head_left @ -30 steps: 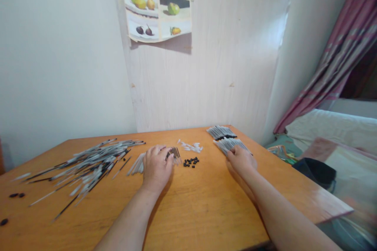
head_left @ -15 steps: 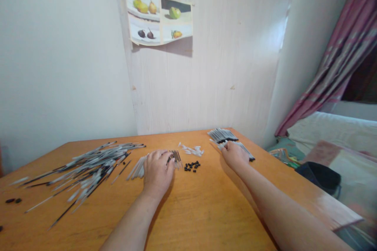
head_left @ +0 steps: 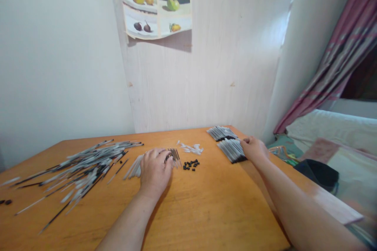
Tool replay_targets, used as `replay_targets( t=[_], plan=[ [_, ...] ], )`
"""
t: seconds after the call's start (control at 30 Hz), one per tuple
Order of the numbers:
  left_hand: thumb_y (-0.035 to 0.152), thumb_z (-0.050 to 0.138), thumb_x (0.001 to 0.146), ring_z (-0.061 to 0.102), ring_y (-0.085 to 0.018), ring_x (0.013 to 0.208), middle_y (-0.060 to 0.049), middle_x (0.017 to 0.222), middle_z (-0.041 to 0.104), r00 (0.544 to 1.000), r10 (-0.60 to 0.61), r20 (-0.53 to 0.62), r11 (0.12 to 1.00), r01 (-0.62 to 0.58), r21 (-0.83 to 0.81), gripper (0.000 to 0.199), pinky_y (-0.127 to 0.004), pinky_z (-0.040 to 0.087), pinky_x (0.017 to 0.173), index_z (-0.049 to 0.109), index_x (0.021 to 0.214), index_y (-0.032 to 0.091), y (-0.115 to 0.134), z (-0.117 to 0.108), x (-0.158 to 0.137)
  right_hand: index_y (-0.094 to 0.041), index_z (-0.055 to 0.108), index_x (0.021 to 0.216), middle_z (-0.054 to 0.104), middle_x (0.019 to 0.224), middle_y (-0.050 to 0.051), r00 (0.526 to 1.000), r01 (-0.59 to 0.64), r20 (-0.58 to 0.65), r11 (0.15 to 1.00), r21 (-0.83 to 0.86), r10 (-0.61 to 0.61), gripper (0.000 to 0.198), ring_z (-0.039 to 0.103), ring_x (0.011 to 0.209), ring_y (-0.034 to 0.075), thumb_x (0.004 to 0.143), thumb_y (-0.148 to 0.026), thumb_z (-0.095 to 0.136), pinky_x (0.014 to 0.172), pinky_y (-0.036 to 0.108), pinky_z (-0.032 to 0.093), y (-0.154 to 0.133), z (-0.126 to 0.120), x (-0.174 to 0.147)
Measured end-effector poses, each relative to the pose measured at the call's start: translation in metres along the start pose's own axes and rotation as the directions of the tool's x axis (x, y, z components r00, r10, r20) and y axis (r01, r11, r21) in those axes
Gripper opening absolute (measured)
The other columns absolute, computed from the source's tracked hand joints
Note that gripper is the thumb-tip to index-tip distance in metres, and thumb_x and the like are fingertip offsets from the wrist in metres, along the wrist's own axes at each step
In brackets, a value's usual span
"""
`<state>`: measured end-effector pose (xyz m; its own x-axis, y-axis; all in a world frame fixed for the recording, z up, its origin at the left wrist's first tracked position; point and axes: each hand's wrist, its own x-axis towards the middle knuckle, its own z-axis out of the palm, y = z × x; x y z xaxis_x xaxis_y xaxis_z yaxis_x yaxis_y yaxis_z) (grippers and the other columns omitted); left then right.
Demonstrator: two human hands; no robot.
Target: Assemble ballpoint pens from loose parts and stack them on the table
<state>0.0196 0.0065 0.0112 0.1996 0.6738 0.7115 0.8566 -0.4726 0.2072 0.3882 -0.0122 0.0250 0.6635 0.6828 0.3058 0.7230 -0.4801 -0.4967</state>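
My left hand [head_left: 156, 168] lies palm down on the table, fingers loosely spread. Clear pen barrels [head_left: 134, 168] show at its left side, and its fingertips reach a row of dark pen refills [head_left: 173, 153], partly covering them. My right hand [head_left: 255, 149] is at the right end of the front row of pens [head_left: 231, 150], its thumb and fingers pressed together; what they pinch, if anything, is hidden. Behind that row lies a second row of pens [head_left: 221, 132]. Between the hands are small white tips [head_left: 191, 148] and short black plugs [head_left: 191, 164].
A loose heap of pen parts [head_left: 91, 164] spreads over the left of the wooden table [head_left: 188, 211]. Small black pieces [head_left: 8, 202] lie at the far left. A dark bin [head_left: 316, 174] stands past the right edge. Fruit pictures [head_left: 156, 11] hang on the wall.
My right hand has moved right along the front row of pens, uncovering it. The left hand stays over the refills. The view has shifted slightly.
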Motion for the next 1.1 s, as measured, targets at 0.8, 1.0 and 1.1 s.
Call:
replay_targets(
  t=[0.8,1.0,1.1],
  plan=[
    [0.037,0.049,0.088,0.054,-0.027,0.104,-0.007,0.108,0.067,1.0,0.009,0.013,1.0,-0.009,0.012,0.027,-0.042,0.04,0.092,0.069,0.101,0.024,-0.006,0.001,0.003,-0.016,0.071,0.08,0.068,0.075,0.011,0.987,-0.057,0.151,0.998,-0.023,0.06,0.03,0.063,0.071,0.023,0.077,-0.038,0.051,0.059,0.029,0.039,0.036,0.012,-0.01],
    [0.038,0.05,0.088,0.054,-0.027,0.104,-0.007,0.109,0.067,1.0,-0.004,0.007,1.0,0.004,0.008,0.027,-0.042,0.04,0.092,0.069,0.101,0.024,-0.005,0.0,0.003,-0.017,0.071,0.078,0.069,0.083,0.014,0.987,-0.084,0.136,0.996,-0.01,0.085,0.037,0.064,0.078,0.025,0.082,-0.042,0.044,0.059,0.029,0.039,0.039,0.013,-0.007],
    [0.038,0.05,0.087,0.054,-0.027,0.104,-0.007,0.109,0.067,1.0,-0.01,0.008,1.0,0.01,0.004,0.027,-0.042,0.04,0.092,0.069,0.1,0.024,-0.006,0.001,0.003,-0.016,0.071,0.076,0.069,0.083,0.014,0.99,-0.082,0.114,0.997,-0.011,0.083,0.042,0.064,0.079,0.024,0.085,-0.041,0.039,0.06,0.029,0.039,0.041,0.012,-0.006]
  ],
)
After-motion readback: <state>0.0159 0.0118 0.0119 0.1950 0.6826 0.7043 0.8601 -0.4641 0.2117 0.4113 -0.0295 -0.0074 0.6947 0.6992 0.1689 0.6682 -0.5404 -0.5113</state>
